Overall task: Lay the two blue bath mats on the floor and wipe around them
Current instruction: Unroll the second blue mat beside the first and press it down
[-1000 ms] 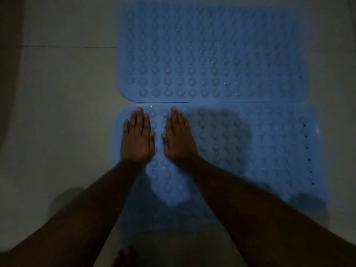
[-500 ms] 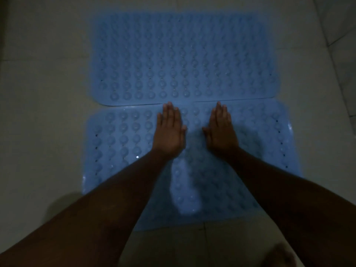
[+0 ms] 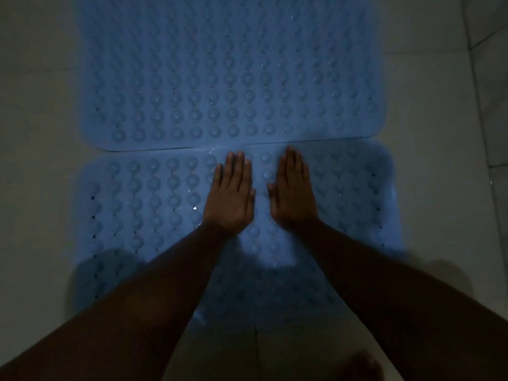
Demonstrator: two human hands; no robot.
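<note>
Both hands (image 3: 231,196) flat on nearer mat (image 3: 143,204)

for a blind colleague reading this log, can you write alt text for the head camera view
The left hand and right hand press flat, fingers straight, side by side on the nearer blue bath mat. It lies edge to edge with the farther mat on a pale tiled floor, in dim light.

We see the far bath mat (image 3: 233,78), soft blue with even rows of round bumps, the near bath mat (image 3: 143,204), same blue and bumps, small dark holes down its sides, the floor (image 3: 35,188), off-white tiles, thin grey joints.
</note>
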